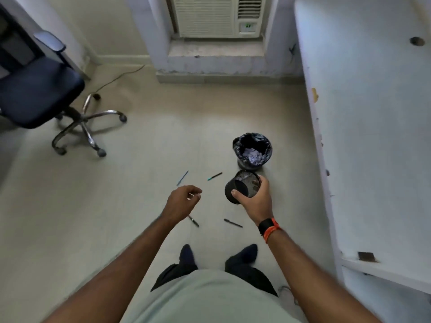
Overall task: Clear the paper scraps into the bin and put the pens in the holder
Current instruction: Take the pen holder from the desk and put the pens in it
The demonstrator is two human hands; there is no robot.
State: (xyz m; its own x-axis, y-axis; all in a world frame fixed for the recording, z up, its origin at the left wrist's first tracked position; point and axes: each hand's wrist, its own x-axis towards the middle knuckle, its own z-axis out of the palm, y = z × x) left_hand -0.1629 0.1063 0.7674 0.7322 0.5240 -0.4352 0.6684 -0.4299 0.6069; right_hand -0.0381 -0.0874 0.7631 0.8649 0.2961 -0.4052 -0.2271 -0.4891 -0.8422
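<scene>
The right hand (255, 198) had thumb and fingers wrapped around the black mesh holder (242, 186), tilted with its mouth up and away. The left hand (184, 199) hung with fingers loosely curled, gripping nothing visible. Four pens lay on the floor (140, 206): a blue pen (182, 178), a green-tipped pen (215, 176), and two dark pens (193, 221) (233, 223) nearer the feet. The bin (252, 150) already held paper scraps (254, 156). Pen collection seemed underway; next, the left hand must pinch a pen.

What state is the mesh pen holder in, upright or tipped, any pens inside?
Tipped: the mesh pen holder lies tilted in the right hand, mouth toward the camera. No pens visible inside; four pens lie on the floor.
</scene>
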